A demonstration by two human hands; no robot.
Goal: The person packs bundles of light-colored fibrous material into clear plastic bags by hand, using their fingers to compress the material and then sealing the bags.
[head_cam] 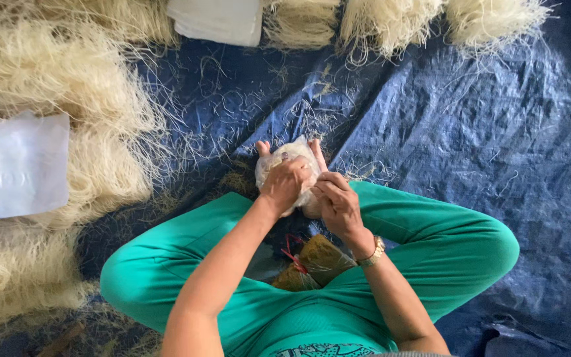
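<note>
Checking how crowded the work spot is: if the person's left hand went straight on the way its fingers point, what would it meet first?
The left hand already grips the clear bag of pale noodles. Beyond that, probably only the blue tarp with loose strands; depth is unclear.

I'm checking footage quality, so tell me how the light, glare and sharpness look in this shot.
Head view: soft, even daylight, no hard shadows; faint sheen on the blue tarp; the white bags look nearly blown out; both hands, left hand and right hand, and the noodle bundle are slightly soft.
</note>
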